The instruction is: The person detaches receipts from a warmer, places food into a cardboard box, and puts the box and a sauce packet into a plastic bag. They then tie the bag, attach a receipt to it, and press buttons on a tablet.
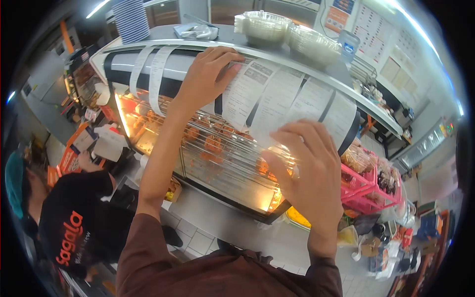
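Observation:
My left hand [210,76] is at the top edge of a glass-fronted food warmer [213,178]. Its thumb and bent fingers close at the upper left corner of a printed paper receipt [247,91]. My right hand [311,173], slightly blurred, is raised lower down in front of the glass. Its fingers are curved and apart from the thumb, and nothing shows in it. More long receipts [279,99] hang side by side to the right of the first one. Two narrow receipt strips [158,79] hang left of my left forearm. Browned food pieces [213,143] lie inside the lit warmer.
Stacked clear plastic containers [264,29] and a tall stack of blue cups [129,22] stand on top. A co-worker in a black shirt [84,213] bends at the left. Pink baskets [363,183] with bagged goods stand right. The tiled floor [190,232] shows below.

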Motion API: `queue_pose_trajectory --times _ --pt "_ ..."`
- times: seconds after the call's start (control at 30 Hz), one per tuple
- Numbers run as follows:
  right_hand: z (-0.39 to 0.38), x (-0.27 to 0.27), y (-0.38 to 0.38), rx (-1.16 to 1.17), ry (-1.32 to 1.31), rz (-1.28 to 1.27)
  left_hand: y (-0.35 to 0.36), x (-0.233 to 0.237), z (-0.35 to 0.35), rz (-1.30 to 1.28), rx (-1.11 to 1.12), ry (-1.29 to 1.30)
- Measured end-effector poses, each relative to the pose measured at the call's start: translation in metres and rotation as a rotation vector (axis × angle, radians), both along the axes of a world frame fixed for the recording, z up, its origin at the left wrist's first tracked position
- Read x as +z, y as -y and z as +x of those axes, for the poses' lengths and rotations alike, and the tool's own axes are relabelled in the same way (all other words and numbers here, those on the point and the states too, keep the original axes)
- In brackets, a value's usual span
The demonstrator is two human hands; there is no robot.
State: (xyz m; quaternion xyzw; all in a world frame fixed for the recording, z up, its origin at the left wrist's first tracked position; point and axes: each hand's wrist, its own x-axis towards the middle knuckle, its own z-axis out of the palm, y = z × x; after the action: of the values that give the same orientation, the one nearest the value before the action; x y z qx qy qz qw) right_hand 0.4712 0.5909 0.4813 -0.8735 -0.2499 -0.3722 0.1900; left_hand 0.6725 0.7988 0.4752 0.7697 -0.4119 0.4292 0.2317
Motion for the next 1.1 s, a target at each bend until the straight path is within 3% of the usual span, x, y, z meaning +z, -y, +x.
queue_pose_trajectory --times 0.23,0.33,0.4,0.47,0.57,0.63,0.77,0.83,0.97,1.03,1.1 --pt "0.037 0.002 -0.033 -0.108 0.002 -0.052 -0.014 -0.004 0.014 -0.012 -0.122 0.009" --pt "0.079 0.007 -0.052 -0.123 0.178 0.038 -0.01 -0.003 0.02 -0.035 -0.127 0.06" --pt "0.114 0.007 -0.054 -0.211 0.21 -0.092 -0.011 -0.006 0.023 -0.046 -0.114 0.079" --pt "0.127 0.02 -0.04 -0.298 0.11 -0.275 -0.013 -0.005 0.026 -0.051 -0.136 0.05" --pt "0.142 0.038 -0.026 -0.303 -0.037 -0.275 -0.013 -0.003 0.028 -0.03 -0.161 0.083" --pt "0.14 0.055 -0.026 -0.255 -0.214 -0.277 -0.007 0.013 0.021 0.171 0.07 -0.085" --pt "0.131 0.073 -0.055 -0.392 -0.53 -0.197 -0.004 0.023 0.012 0.378 0.221 -0.206" --pt "0.143 0.071 -0.055 -0.476 -0.329 -0.67 -0.013 0.006 0.026 0.101 -0.123 0.166" --pt "0.145 0.052 -0.051 -0.328 -0.167 -0.441 -0.021 -0.002 0.027 0.008 -0.166 0.125" --pt "0.12 0.053 -0.069 -0.313 -0.213 -0.05 -0.025 0.001 0.031 0.085 -0.091 0.054" --pt "0.149 0.046 -0.045 -0.312 -0.127 -0.205 -0.028 0.003 0.035 0.109 -0.048 0.059"
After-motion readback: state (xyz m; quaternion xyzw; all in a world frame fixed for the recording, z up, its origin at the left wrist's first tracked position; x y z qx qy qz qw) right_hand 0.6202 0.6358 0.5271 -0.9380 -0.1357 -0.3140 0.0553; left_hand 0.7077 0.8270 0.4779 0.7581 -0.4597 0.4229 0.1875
